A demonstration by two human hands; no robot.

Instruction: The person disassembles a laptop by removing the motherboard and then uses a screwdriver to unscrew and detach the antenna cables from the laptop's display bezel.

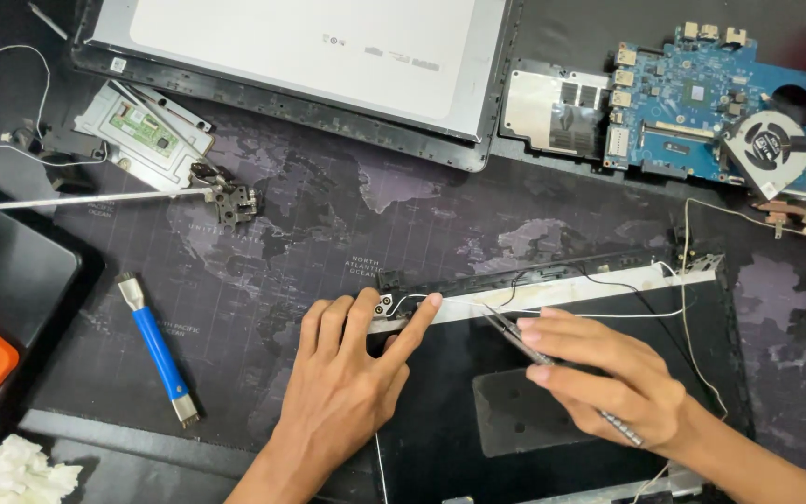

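Pinched in the right hand is a pair of metal tweezers, its tips aimed up and left at the thin white wire running along the pale strip at the top edge of the black laptop lid. Just to the left, the left hand lies flat and unclenched, fingers spread over the lid's upper left corner, index fingertip touching the strip beside the hinge bracket. Lying well off to the left on the map-printed mat is a blue-handled prying tool. At upper right sits a blue circuit board with its fan.
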